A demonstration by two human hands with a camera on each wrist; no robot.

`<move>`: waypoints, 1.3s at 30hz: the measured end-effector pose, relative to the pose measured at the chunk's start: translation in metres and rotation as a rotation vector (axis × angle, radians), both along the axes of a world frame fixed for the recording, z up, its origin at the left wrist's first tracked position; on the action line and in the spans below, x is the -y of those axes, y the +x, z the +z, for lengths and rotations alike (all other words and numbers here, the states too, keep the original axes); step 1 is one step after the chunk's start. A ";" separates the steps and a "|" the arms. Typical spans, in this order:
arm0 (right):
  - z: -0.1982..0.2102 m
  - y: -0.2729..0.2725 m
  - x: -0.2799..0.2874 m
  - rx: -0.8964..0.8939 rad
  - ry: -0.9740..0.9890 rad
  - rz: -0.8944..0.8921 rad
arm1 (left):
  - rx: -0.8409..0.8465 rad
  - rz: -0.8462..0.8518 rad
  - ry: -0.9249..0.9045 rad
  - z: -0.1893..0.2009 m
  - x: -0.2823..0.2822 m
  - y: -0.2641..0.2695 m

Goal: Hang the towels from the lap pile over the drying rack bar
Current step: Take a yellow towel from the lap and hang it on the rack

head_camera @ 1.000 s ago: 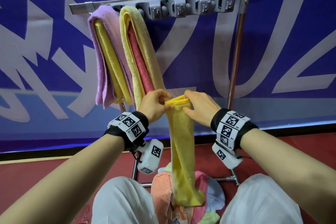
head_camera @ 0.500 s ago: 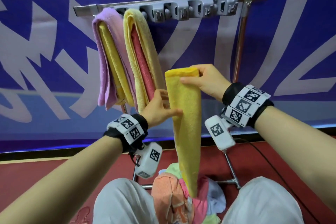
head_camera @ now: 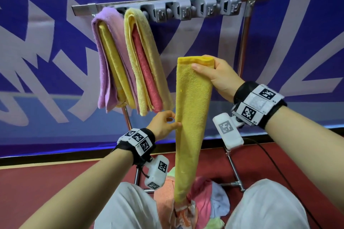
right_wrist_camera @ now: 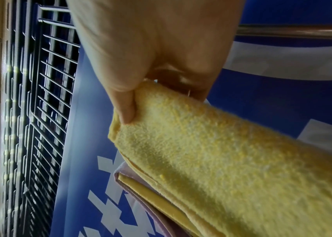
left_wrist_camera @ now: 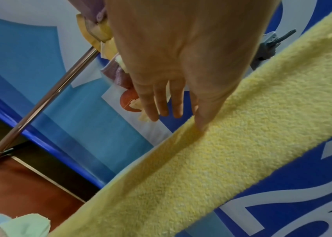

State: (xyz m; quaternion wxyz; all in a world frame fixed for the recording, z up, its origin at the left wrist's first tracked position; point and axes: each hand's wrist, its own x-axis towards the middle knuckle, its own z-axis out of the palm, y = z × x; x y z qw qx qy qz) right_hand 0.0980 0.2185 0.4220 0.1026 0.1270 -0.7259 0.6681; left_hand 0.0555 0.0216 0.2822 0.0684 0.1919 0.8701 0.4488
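Red flooring (head_camera: 46, 178) is spreading under the seated person, whose lap is holding the lap pile (head_camera: 204, 201) of orange, pink, blue and green towels between the knees. Rising out of that pile, the yellow towel (head_camera: 191, 117) is hanging lengthwise, its lower end touching the heap. The left hand (head_camera: 163, 124) is reaching in low, thumb and forefinger pinching the towel's left edge about midway. Higher up, the right hand (head_camera: 221, 78) is gripping the top corner, thumb pressing across the front. Just beyond, two folded bundles are draping over the drying rack bar (head_camera: 83, 8): a purple towel (head_camera: 104, 57) around a yellow one, and a pale yellow towel (head_camera: 134, 29) around a pink one. Grey clips (head_camera: 197, 10) are lining the bar's free stretch, before a blue banner (head_camera: 297, 42).

The left wrist view is showing three fingers (left_wrist_camera: 161, 102) hanging loose off the cloth. The right wrist view is showing a wire grid (right_wrist_camera: 45, 96).
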 end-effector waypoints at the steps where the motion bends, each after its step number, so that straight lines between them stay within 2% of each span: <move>1: 0.001 0.001 0.000 0.009 -0.028 0.009 | 0.006 -0.023 0.017 0.002 -0.001 0.001; 3: 0.004 0.003 0.000 0.021 -0.096 0.018 | 0.044 -0.061 0.097 0.007 -0.004 0.005; 6: 0.010 0.002 0.000 0.036 -0.188 0.024 | 0.220 -0.106 0.270 0.011 -0.008 0.011; 8: 0.015 0.001 0.000 0.040 -0.212 0.018 | 0.244 -0.146 0.226 0.011 -0.008 0.010; 11: 0.022 0.001 -0.001 0.024 -0.238 0.012 | 0.193 -0.191 0.046 0.009 -0.005 0.009; 13: 0.025 -0.001 -0.003 0.017 -0.265 -0.012 | 0.204 -0.204 0.018 0.002 -0.005 0.010; 19: 0.040 -0.006 -0.008 -0.053 -0.421 -0.149 | 0.323 -0.237 0.022 -0.031 -0.008 0.014; 24: 0.048 -0.006 -0.021 -0.155 -0.474 -0.255 | 0.453 -0.180 0.173 -0.040 -0.018 0.019; 27: 0.047 -0.010 -0.038 -0.227 -0.387 -0.395 | 0.365 -0.093 0.191 -0.042 -0.015 0.015; 31: 0.038 -0.018 -0.058 -0.278 -0.173 -0.551 | 0.218 -0.035 0.145 -0.044 -0.007 0.009; 36: 0.025 -0.025 -0.069 -0.295 -0.051 -0.668 | 0.174 0.024 0.109 -0.048 0.003 0.002; 39: 0.011 -0.025 -0.076 -0.169 0.226 -0.810 | 0.175 0.022 0.116 -0.045 0.012 -0.004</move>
